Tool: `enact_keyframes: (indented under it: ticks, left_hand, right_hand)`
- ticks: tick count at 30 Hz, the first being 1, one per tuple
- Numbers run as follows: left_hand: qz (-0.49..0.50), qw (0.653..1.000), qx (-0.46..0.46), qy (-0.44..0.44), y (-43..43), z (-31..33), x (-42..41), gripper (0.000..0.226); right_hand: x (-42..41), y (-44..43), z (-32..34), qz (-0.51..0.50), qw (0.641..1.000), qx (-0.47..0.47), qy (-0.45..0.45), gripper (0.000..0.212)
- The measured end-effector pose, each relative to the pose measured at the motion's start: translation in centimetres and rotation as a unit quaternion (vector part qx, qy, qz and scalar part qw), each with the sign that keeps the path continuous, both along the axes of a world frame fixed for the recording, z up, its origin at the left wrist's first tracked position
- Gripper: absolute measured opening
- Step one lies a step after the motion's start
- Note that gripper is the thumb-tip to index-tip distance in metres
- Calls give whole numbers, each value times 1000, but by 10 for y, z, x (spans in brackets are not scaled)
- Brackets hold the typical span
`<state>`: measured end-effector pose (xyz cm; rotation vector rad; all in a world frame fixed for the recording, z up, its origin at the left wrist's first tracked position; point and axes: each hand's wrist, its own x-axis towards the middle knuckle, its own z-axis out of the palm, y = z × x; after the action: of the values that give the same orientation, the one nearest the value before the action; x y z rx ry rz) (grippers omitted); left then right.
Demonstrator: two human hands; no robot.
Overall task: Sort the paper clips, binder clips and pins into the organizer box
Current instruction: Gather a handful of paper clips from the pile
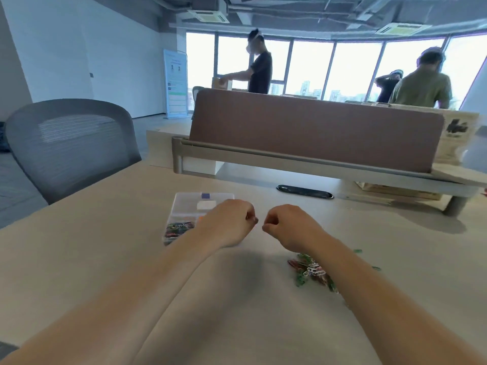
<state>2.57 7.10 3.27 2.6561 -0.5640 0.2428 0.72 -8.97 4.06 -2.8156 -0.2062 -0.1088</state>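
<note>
Head view: the left hand [228,223] and the right hand [287,225] are hovering over the beige tabletop [105,259], fingers curled and fingertips nearly meeting. Whether either is pinching anything cannot be told. The clear plastic organizer box [188,206] is lying just behind the left hand, and its near compartment is holding coloured paper clips [178,229]. A loose pile of mixed coloured clips [311,270] is lying against the right forearm.

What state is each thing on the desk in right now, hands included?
left hand: fingers curled, nothing visible in them.
right hand: fingers curled, nothing visible in them.
organizer box: on the desk, partly behind the left hand; lid open or shut unclear.
paper clips in box: sorted into the near-left compartment.
loose clip pile: unsorted on the desk, partly under the right forearm.
</note>
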Motion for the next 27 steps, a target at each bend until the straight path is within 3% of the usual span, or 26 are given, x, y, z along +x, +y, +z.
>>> enact_keyframes:
  ticks: [8, 14, 18, 27]
  left_hand:
    - [-109, 984, 99, 98, -86, -15, -27, 46]
    - [-108, 977, 146, 110, -115, -33, -34, 65]
    - [-119, 979, 136, 97, -124, -40, -36, 55]
    - [-131, 983, 121, 48, -139, -43, -43, 31]
  right_hand:
    - [-56, -94, -7, -77, 996, -19, 50, 21]
    - [-79, -137, -18, -64, 989, -41, 129, 60]
    - [-86, -151, -26, -47, 983, -62, 165, 73]
    - [-77, -144, -44, -83, 993, -16, 78, 51]
